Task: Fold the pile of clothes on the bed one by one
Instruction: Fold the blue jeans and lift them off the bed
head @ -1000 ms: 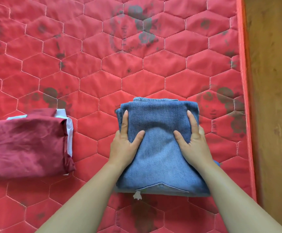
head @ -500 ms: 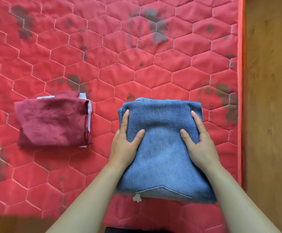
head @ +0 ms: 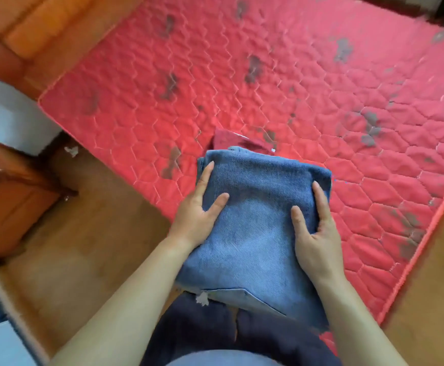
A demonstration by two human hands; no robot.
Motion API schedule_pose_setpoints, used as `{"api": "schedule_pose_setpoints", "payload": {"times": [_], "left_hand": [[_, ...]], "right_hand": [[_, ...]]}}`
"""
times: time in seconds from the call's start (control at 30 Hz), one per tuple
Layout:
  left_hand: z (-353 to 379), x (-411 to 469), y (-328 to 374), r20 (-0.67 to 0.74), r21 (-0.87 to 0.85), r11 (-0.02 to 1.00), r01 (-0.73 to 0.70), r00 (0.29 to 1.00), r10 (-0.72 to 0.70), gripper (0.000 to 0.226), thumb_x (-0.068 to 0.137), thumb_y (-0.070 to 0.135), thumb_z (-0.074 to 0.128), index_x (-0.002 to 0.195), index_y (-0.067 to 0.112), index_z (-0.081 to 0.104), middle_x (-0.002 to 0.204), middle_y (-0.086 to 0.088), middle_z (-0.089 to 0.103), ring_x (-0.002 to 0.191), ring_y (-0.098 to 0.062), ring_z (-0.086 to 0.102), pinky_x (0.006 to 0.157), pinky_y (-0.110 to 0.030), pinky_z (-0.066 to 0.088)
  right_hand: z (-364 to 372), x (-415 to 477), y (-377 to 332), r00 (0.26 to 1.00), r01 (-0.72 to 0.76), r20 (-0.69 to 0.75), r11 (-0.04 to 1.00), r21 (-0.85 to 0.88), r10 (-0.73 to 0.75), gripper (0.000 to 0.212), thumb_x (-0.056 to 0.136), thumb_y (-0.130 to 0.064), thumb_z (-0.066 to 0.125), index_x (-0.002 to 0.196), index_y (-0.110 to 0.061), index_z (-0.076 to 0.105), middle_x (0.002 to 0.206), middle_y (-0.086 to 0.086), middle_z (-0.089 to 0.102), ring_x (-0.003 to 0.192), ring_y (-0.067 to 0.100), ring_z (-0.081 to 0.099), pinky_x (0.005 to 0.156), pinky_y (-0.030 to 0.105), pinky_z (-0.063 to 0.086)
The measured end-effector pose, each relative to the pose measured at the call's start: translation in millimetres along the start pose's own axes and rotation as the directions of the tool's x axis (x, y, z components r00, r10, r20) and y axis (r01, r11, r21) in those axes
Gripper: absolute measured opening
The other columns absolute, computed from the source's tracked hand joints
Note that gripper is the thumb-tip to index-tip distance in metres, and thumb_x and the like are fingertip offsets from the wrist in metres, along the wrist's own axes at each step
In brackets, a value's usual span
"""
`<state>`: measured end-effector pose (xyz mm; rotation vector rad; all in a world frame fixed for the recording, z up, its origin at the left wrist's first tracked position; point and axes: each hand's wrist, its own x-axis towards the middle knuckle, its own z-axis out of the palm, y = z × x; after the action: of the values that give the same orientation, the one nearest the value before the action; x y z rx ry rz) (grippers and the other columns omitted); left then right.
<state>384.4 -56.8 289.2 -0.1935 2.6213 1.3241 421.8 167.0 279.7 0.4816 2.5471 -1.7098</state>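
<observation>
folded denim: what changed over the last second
The folded denim moved left from beside the maroon garment; its far edge now hides most of that garment and its near end overhangs the bed corner. The view swung. The left hand and right hand still grip its sides.

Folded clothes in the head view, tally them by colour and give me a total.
blue denim garment: 1
dark red garment, mostly hidden behind the denim: 1
Total: 2

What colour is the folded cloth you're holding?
Blue: the folded blue denim garment is faded lighter in the middle, seen best in the head view.
</observation>
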Motion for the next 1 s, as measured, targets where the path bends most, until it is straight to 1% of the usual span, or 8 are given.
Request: {"api": "schedule_pose_setpoints", "payload": {"times": [0.17,0.33,0.43,0.53,0.7,0.8,0.9,1.0], "left_hand": [[-94.8,-42.2,-40.4,-0.233,-0.044,0.996,0.081,0.968,-0.089,0.061,0.084,0.057,0.05,0.127,0.073,0.009,0.127,0.028,0.037,0.101,0.015,0.04,0.07,0.011,0.027],[-207.0,-61.6,-98.9,-0.389,-0.063,0.991,0.12,0.911,-0.134,0.061,0.083,0.062,0.047,0.129,0.07,0.008,0.135,0.018,0.045,0.113,-0.003,0.049,0.084,-0.012,0.031],[-274.1,-77.5,-139.0,-0.485,-0.042,0.991,0.125,0.865,-0.13,0.061,0.083,0.062,0.047,0.13,0.07,0.009,0.123,0.03,0.041,0.114,0.0,0.046,0.08,-0.009,0.03],[-333.5,-90.7,-183.8,-0.547,-0.051,0.984,0.168,0.82,-0.168,0.061,0.082,0.062,0.047,0.132,0.067,0.011,0.133,0.019,0.048,0.117,-0.008,0.05,0.083,-0.017,0.033],[-409.3,-88.3,-239.3,-0.638,-0.071,0.964,0.256,0.731,-0.242,0.061,0.083,0.064,0.045,0.133,0.065,0.009,0.134,0.006,0.053,0.115,-0.02,0.055,0.082,-0.022,0.036],[-444.8,-73.4,-264.4,-0.694,-0.106,0.953,0.284,0.665,-0.275,0.061,0.083,0.064,0.044,0.132,0.066,0.007,0.132,0.006,0.055,0.113,-0.02,0.055,0.081,-0.022,0.036],[-480.9,-46.4,-283.8,-0.716,-0.158,0.942,0.295,0.622,-0.315,0.061,0.084,0.063,0.045,0.132,0.066,0.008,0.129,0.005,0.056,0.111,-0.018,0.055,0.082,-0.02,0.035],[-519.7,-6.3,-299.7,-0.717,-0.189,0.933,0.305,0.607,-0.343,0.061,0.084,0.062,0.046,0.133,0.065,0.009,0.124,0.004,0.058,0.107,-0.016,0.057,0.079,-0.021,0.037]], "right_hand": [[77.6,-18.2,-72.6,0.98,0.13,0.159,0.991,-0.043,-0.122,0.057,0.087,-0.039,0.059,0.137,-0.049,0.033,0.121,-0.013,0.047,0.114,-0.002,0.044,0.099,0.017,0.03],[189.4,-40.0,-146.4,0.946,0.225,0.251,0.973,-0.054,-0.205,0.057,0.087,-0.042,0.059,0.136,-0.051,0.032,0.118,-0.013,0.049,0.109,-0.001,0.047,0.095,0.018,0.033],[261.5,-57.9,-183.2,0.91,0.293,0.318,0.956,-0.037,-0.266,0.058,0.087,-0.041,0.059,0.137,-0.049,0.032,0.117,-0.012,0.053,0.11,0.003,0.051,0.093,0.02,0.036],[332.9,-74.7,-214.4,0.872,0.316,0.401,0.948,-0.026,-0.28,0.057,0.087,-0.042,0.058,0.137,-0.05,0.032,0.127,-0.012,0.053,0.116,0.004,0.049,0.099,0.023,0.037],[433.6,-76.7,-257.0,0.803,0.379,0.494,0.925,0.008,-0.333,0.057,0.088,-0.038,0.06,0.138,-0.047,0.033,0.115,-0.021,0.044,0.101,-0.018,0.036,0.082,-0.008,0.022],[488.2,-60.5,-283.6,0.761,0.41,0.551,0.912,0.001,-0.342,0.057,0.086,-0.043,0.059,0.135,-0.055,0.031,0.115,-0.023,0.045,0.105,-0.011,0.04,0.087,0.003,0.028],[541.1,-35.0,-309.7,0.721,0.421,0.595,0.906,0.033,-0.356,0.057,0.085,-0.043,0.06,0.134,-0.054,0.032,0.116,-0.025,0.044,0.103,-0.016,0.038,0.076,-0.009,0.023],[591.6,1.0,-336.8,0.683,0.438,0.634,0.898,0.042,-0.363,0.057,0.085,-0.044,0.059,0.133,-0.056,0.031,0.117,-0.024,0.044,0.105,-0.015,0.038,0.079,-0.008,0.023]]}}
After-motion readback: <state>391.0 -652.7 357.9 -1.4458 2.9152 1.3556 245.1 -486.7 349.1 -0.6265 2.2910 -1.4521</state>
